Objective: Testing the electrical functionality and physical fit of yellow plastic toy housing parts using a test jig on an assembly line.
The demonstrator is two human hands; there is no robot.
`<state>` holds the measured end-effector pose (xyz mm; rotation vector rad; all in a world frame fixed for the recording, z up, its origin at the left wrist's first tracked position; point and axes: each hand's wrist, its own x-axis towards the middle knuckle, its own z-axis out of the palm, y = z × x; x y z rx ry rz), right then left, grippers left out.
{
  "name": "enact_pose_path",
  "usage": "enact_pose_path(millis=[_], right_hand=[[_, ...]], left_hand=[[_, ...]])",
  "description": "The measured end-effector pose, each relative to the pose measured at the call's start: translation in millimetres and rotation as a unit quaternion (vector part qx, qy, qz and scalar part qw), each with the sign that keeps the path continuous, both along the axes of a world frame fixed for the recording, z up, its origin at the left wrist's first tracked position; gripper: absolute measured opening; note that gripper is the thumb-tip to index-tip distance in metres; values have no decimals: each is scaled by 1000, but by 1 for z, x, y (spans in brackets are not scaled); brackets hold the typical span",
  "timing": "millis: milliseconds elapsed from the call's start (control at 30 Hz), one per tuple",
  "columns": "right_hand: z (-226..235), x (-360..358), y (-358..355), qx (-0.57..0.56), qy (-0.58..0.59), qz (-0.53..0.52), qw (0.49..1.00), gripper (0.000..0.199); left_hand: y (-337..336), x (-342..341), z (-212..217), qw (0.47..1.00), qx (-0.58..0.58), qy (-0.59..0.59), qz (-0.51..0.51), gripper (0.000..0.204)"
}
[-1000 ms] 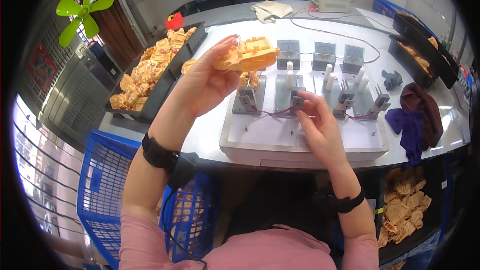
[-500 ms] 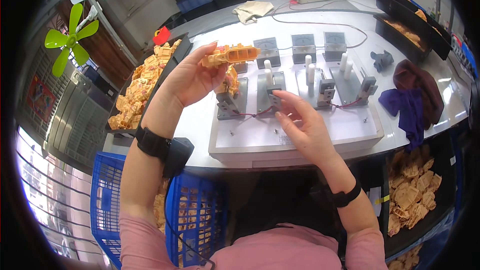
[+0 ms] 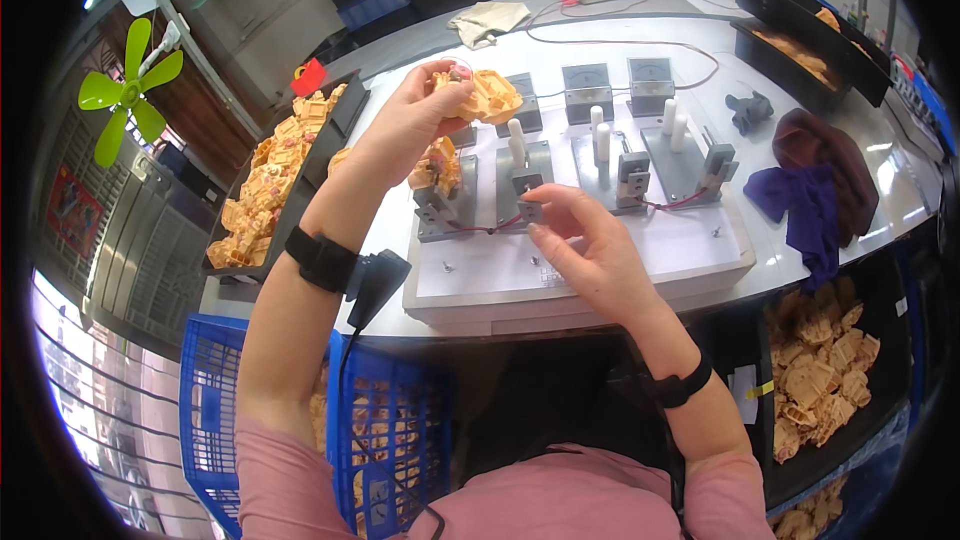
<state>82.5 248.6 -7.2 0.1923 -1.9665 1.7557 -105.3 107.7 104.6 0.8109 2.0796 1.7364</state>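
Above the left side of the test board (image 3: 480, 285), my left hand (image 3: 410, 125) is closed round a yellow-orange moulded plastic housing (image 3: 495, 100). A similar plastic housing (image 3: 437, 168) sits in the leftmost metal fixture (image 3: 462, 202), beneath my left wrist. With thumb and forefinger my right hand (image 3: 600, 255) grips a small grey metal block (image 3: 529, 212) at the front of the second fixture. White posts (image 3: 517, 145) stand upright on that fixture, which holds no housing. Dark red wires (image 3: 490, 230) run between the fixtures' front blocks.
Several meter boxes (image 3: 587, 92) line the board's back. A black tray (image 3: 335, 125) heaped with housings is at left; a blue crate (image 3: 395, 420) stands below. Purple cloth (image 3: 805, 215) and grey crumpled material (image 3: 748, 112) lie right. Another bin of parts (image 3: 820, 380) is lower right.
My left hand has turned the housing, so its long open slot no longer faces me. My right hand stays at the same block. The whole view has shifted slightly.
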Motion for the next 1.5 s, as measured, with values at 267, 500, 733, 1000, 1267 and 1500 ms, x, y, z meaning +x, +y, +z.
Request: enact_pose_path(millis=[267,500,733,1000,1267,1500], right_hand=[[-4,-2,1,12,22,-4,1000,32],[-2,0,1,22,13,0,1000,33],[-2,-1,-1,21,25,-13,999,32],[1,2,-1,36,27,-33,998,32],[-7,3,-11,12,4,-9,1000,31],[-24,-3,1,-41,46,-110,992,24]], left_hand=[[10,2,-14,956,-140,256,-24,62],[6,34,-5,931,-189,307,-60,54],[-8,52,-7,867,-284,407,-48,50],[-6,56,-14,823,-312,470,-61,49],[-21,51,-35,817,-298,488,-75,56],[-166,85,-17,932,-56,321,160,40]])
